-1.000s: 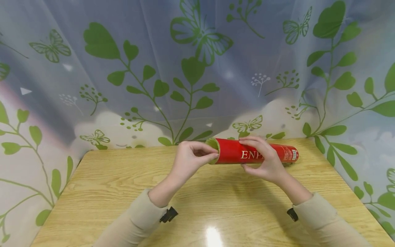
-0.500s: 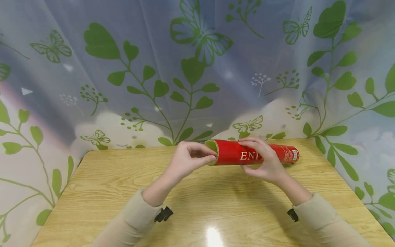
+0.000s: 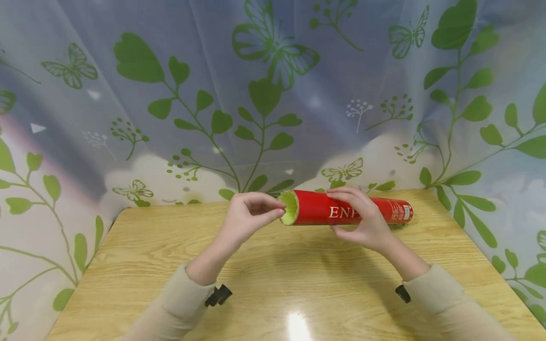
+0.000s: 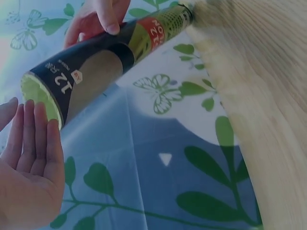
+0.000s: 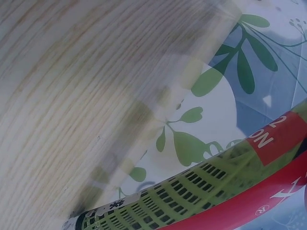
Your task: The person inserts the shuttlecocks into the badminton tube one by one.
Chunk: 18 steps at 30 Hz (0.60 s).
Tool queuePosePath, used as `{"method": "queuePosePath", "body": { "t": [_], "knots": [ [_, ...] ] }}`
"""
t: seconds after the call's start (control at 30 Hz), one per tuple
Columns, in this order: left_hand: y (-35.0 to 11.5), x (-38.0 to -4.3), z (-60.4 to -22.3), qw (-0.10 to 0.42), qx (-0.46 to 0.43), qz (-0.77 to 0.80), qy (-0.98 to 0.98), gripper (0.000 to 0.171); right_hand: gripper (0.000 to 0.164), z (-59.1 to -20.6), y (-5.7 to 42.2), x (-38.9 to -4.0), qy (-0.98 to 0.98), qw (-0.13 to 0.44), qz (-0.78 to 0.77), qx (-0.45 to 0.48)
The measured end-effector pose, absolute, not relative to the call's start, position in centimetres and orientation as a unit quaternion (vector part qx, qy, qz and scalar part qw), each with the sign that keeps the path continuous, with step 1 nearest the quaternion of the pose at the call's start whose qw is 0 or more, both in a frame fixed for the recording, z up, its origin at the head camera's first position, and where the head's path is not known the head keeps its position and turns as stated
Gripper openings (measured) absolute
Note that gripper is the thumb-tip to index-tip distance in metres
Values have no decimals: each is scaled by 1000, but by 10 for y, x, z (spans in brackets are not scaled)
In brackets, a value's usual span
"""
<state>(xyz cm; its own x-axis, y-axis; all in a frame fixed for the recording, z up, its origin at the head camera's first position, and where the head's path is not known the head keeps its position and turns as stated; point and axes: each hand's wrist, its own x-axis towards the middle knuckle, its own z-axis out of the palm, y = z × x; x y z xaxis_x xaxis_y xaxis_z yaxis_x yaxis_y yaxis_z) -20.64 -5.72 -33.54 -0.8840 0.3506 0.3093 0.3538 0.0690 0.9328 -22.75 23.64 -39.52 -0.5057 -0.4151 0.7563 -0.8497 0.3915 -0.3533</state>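
A red shuttlecock tube [image 3: 313, 207] with white lettering lies sideways, its open end facing left. My right hand [image 3: 362, 219] grips it around the middle, thumb below and fingers over the top. At the open mouth shows the yellow-green ribbed skirt of a shuttlecock [image 3: 291, 208], sticking out a little past the rim. My left hand [image 3: 244, 219] pinches the edge of this skirt between thumb and fingers. From the left wrist view, the tube [image 4: 86, 84] shows a dark side marked 12, and the skirt [image 4: 42, 98] sits at the left fingertips. The shuttlecock's cork end is hidden inside.
A wooden table [image 3: 273, 270] lies beneath, with a bright light reflection near its front. Behind and at both sides hangs a curtain [image 3: 204, 71] printed with leaves and butterflies. The tube's far end [image 3: 407, 212] points toward the table's back right.
My left hand has drawn leftward, and the green skirt now sticks out farther from the tube's mouth. The right hand keeps its grip, with the tube shifted very slightly left.
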Motion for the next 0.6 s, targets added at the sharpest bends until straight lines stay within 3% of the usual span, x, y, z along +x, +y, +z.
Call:
{"method": "queuePosePath", "body": {
  "t": [0.3, 0.6],
  "knots": [
    [-79, -208, -347, -4, -202, -635, -745, 14, 72, -401, 230, -228, -799, 272, 351, 405],
    [-107, -209, -367, 0, -176, -620, -765, 16, 69, -405, 219, -225, -846, 217, 301, 383]
  ]
}}
